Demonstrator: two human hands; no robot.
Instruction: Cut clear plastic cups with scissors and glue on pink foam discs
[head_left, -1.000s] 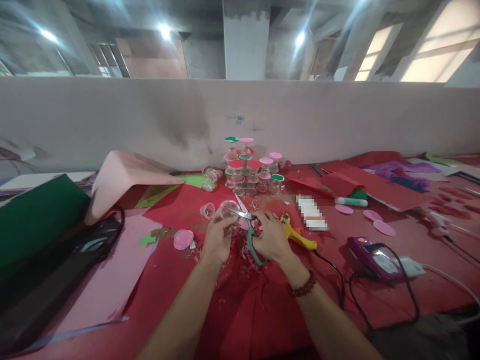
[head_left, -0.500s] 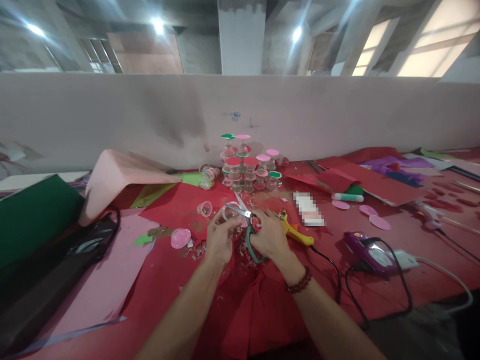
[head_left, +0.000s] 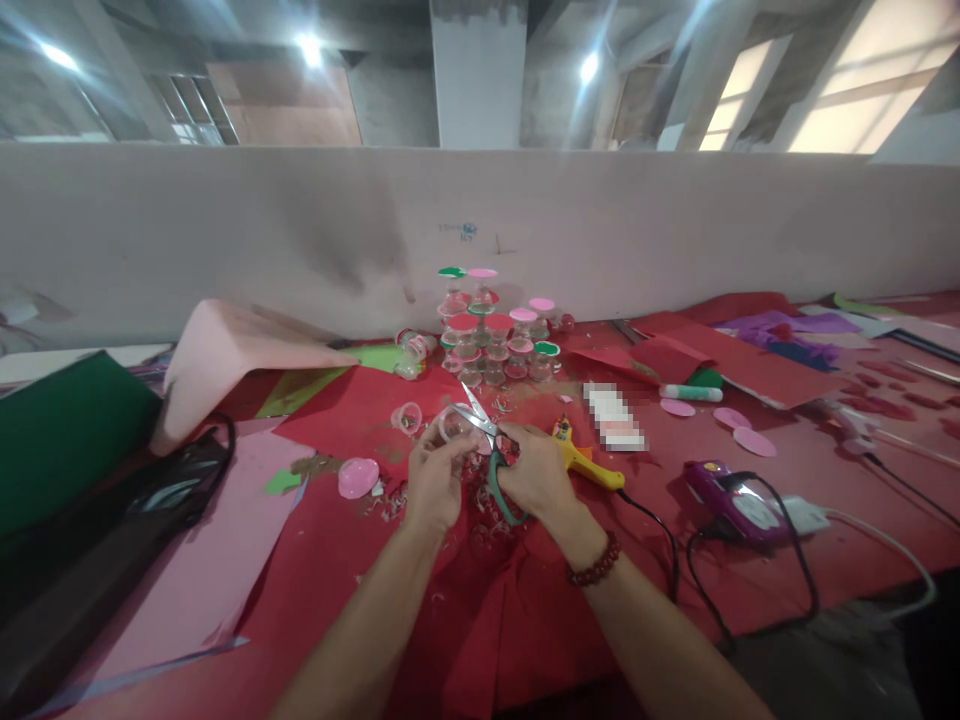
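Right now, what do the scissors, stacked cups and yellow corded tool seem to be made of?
Scissors: bright, reflective blades suggest polished metal; the dark green handles look like plastic.
Stacked cups: see-through with glints, so probably clear plastic, though glass can't be ruled out.
Yellow corded tool: smooth, evenly coloured body, likely moulded plastic.

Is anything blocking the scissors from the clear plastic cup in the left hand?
Nothing visible does: the open blades of the green-handled scissors, held in the right hand, overlap the clear plastic cup in this view. The left hand is close by, at the cup's near side. Blade contact is unclear.
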